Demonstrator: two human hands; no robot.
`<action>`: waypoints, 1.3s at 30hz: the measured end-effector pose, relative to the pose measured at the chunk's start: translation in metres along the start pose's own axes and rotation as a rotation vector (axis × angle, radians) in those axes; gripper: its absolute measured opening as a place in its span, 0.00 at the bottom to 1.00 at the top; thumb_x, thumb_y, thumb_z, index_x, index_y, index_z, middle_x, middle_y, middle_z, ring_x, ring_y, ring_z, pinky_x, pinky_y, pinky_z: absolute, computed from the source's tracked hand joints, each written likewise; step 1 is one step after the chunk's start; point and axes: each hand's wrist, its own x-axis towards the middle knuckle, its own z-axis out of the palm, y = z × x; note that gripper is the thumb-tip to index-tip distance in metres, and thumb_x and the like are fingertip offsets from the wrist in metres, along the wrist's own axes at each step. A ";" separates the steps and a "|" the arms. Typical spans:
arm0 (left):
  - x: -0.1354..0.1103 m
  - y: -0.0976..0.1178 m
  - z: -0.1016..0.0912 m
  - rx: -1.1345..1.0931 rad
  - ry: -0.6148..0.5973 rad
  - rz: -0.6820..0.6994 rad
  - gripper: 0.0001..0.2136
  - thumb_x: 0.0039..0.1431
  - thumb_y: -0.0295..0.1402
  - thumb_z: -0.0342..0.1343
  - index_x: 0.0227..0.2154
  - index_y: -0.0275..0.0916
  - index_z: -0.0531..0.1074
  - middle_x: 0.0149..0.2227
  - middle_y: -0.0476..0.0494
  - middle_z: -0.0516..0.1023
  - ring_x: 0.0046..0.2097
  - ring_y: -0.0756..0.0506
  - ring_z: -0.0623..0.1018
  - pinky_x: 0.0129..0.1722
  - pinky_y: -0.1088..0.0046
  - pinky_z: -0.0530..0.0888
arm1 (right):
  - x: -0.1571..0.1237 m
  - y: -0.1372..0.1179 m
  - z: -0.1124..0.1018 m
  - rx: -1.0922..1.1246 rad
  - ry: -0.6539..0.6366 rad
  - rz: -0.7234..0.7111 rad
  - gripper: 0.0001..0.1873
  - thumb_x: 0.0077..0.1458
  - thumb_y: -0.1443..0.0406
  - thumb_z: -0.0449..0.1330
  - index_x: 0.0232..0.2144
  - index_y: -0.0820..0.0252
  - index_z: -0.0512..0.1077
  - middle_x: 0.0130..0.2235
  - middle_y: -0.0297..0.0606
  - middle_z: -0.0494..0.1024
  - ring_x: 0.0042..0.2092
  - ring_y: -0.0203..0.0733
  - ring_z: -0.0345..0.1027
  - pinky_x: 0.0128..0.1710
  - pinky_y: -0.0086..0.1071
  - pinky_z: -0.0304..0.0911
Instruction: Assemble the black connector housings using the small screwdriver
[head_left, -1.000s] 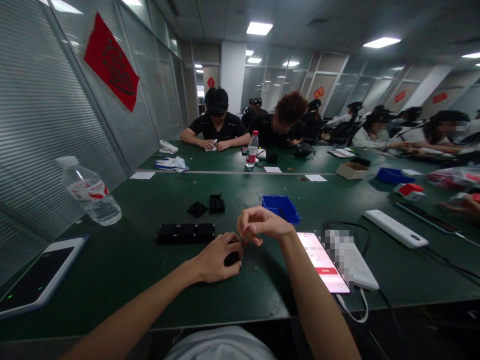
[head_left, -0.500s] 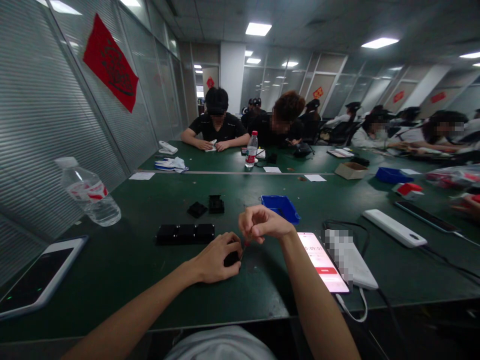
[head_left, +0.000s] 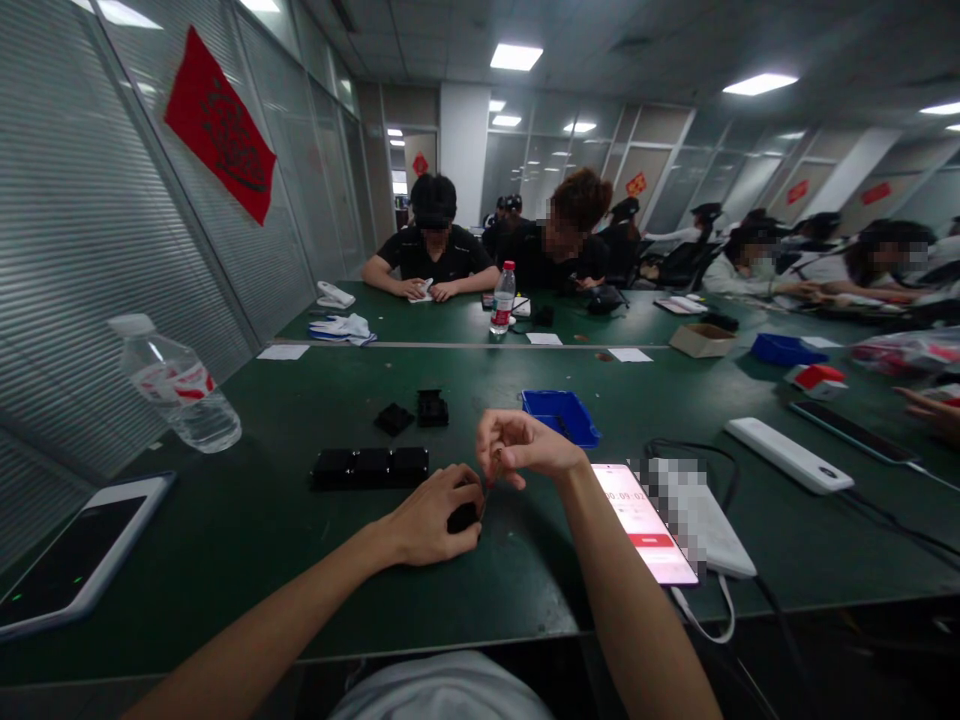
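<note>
Head view: the left grip [head_left: 439, 515] is curled round a small black piece [head_left: 463, 517] on the desk [head_left: 517, 590], while the right grip [head_left: 529, 447], just beyond and to its right, seems to pinch a slender rod [head_left: 486, 497] that slants down to that piece; its tip is too small to make out. The step in hand looks like fine work on the black piece, one grip bracing and the other guiding; the next move calls for a firm left hold and light, well-aligned fingertips. Beyond and left of the left grip lies a black strip [head_left: 371, 467] of three squarish, smooth-looking blocks with bright glints along its edges. Farther out sit two angular black parts [head_left: 433, 408], matt and plastic-looking, one boxy, one flatter. Just beyond the right grip is a blue tray [head_left: 585, 430], thin-walled, probably moulded plastic; right of its wrist lies a glossy, lit phone [head_left: 652, 530]. The desktop is dark green, smooth, faintly scuffed.
</note>
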 end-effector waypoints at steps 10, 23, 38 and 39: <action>0.000 0.001 -0.001 0.018 -0.002 0.001 0.04 0.58 0.29 0.60 0.36 0.41 0.73 0.49 0.42 0.73 0.51 0.40 0.74 0.54 0.59 0.71 | 0.000 -0.001 -0.002 -0.049 0.049 0.058 0.13 0.57 0.60 0.70 0.36 0.66 0.77 0.35 0.41 0.83 0.22 0.29 0.72 0.18 0.20 0.64; -0.001 -0.002 0.001 0.014 0.007 0.006 0.04 0.59 0.30 0.60 0.37 0.41 0.73 0.48 0.42 0.73 0.51 0.40 0.74 0.54 0.60 0.71 | 0.005 0.001 0.000 -0.068 0.126 0.038 0.17 0.52 0.64 0.73 0.33 0.63 0.68 0.36 0.38 0.85 0.19 0.29 0.71 0.16 0.19 0.63; 0.001 0.002 -0.001 0.047 -0.017 -0.017 0.04 0.59 0.31 0.59 0.37 0.41 0.72 0.50 0.42 0.73 0.52 0.38 0.73 0.55 0.57 0.71 | -0.001 0.000 -0.003 -0.042 0.021 0.093 0.14 0.56 0.60 0.71 0.39 0.65 0.76 0.37 0.41 0.83 0.23 0.32 0.75 0.21 0.23 0.69; 0.001 0.001 -0.001 0.046 -0.016 -0.015 0.05 0.59 0.31 0.60 0.38 0.42 0.72 0.51 0.42 0.73 0.52 0.38 0.73 0.56 0.57 0.71 | -0.001 0.001 -0.003 -0.039 0.018 0.087 0.14 0.56 0.62 0.71 0.39 0.66 0.76 0.36 0.41 0.83 0.23 0.32 0.75 0.21 0.22 0.69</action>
